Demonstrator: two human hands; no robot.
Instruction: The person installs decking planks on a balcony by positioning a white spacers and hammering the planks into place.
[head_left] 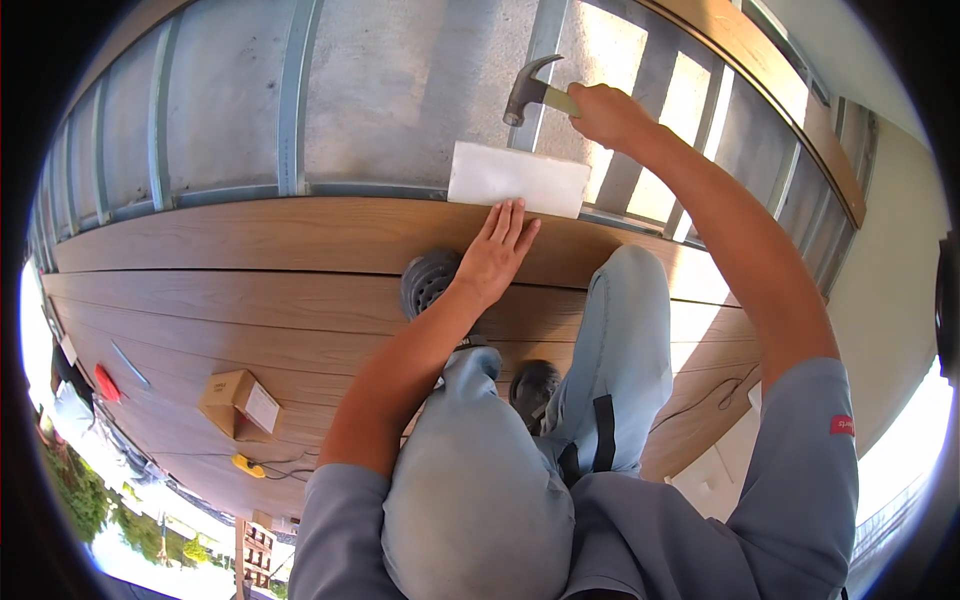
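White block (519,180) at the far edge of the deck (250,235).
Right hand (612,118) grips hammer (527,92); left hand (492,255), flat and gripping nothing, touches block.

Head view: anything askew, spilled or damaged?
Nothing visibly spilled or damaged. Slightly untidy: a cardboard box, flap apparently open, sits askew to the boards of the deck at left, a yellow item loose near it. The white block roughly follows the deck edge.
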